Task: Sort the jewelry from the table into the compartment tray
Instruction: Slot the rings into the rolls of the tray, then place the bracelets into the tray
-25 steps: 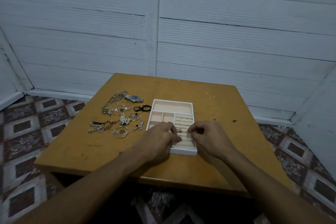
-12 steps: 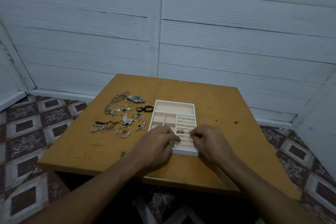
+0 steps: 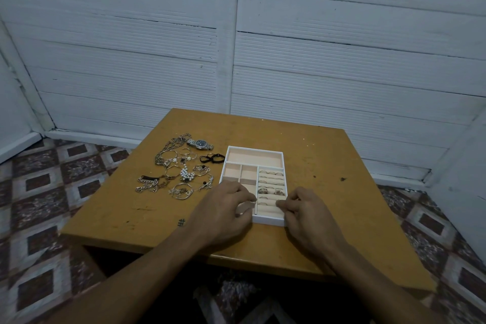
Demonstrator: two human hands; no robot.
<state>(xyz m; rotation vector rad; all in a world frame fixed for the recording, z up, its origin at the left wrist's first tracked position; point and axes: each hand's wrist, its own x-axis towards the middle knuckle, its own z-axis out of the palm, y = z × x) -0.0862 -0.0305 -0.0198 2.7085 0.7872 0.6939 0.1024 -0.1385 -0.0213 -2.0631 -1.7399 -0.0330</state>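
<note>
Jewelry [image 3: 181, 173] lies left of the tray [image 3: 254, 148]; left hand [image 3: 223, 208] rests loosely curled on it; right hand [image 3: 305, 213] alongside, grip unclear.

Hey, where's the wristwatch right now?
In the head view the wristwatch lies on the table, at the far edge of the loose jewelry, left of the far corner of the compartment tray.

Jewelry pile [image 3: 178, 171] left of tray [image 3: 254, 150].
</note>
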